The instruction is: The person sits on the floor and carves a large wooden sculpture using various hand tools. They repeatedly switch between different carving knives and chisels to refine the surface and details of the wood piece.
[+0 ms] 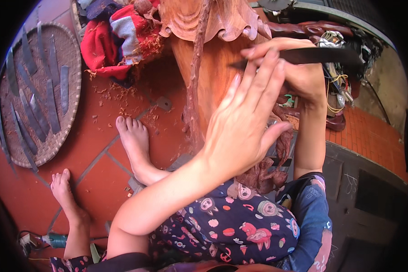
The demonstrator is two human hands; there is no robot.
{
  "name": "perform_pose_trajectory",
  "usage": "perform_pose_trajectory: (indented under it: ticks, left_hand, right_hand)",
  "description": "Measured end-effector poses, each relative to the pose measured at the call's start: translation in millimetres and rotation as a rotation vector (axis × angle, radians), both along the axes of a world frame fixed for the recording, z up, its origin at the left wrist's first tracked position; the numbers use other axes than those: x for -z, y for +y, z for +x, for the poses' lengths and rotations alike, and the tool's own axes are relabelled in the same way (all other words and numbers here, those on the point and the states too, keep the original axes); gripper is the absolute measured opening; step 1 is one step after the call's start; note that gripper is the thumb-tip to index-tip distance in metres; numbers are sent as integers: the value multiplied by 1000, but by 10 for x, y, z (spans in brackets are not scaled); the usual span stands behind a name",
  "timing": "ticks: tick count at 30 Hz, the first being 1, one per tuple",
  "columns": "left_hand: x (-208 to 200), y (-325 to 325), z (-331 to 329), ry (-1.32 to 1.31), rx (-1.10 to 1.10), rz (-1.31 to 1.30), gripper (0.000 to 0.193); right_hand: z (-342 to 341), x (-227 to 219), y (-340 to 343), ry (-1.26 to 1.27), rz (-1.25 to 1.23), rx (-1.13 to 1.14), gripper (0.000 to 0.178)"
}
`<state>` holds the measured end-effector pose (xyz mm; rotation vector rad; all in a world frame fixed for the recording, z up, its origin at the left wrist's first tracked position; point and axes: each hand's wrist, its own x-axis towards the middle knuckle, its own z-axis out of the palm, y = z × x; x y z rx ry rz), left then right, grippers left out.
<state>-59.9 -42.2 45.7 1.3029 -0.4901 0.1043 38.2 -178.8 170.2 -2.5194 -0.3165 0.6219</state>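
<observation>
My right hand (301, 77) grips a dark flat metal blade (328, 55), whose pointed end reaches left toward the reddish wood. Stretched out flat, my left hand (238, 124) has its fingertips crossing in front of the right hand's fingers; whether they press on the blade or just overlap it in view I cannot tell. Beneath both hands lies a large carved wooden piece (204, 63) with a smooth orange face and a scalloped, wavy-lined top (213, 20). A thin knobbly branch-like part (196, 68) runs down along it. Brown carved root-like wood (260, 174) shows below my left wrist.
At left, a round woven tray (72, 109) holds several flat metal blades (52, 106). Red and grey cloth (104, 43) carries wood shavings, with more scattered on the tiled floor (113, 106). A green power tool (56, 240) sits lower left; wires (337, 88) cluster at upper right.
</observation>
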Motion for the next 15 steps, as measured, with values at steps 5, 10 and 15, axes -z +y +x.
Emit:
perform_pose_trajectory:
  ticks: [5, 10, 15]
  left_hand:
    - [-81, 257, -92, -320, -297, -32, 59]
    - [-165, 732, -42, -63, -242, 6, 54]
    - [-294, 893, 75, -72, -328, -205, 44]
  right_hand:
    - [-145, -135, -13, -216, 158, -351, 22]
    - [-440, -217, 234, -114, 136, -269, 27]
    - [-647, -90, 663, -16, 199, -236, 38]
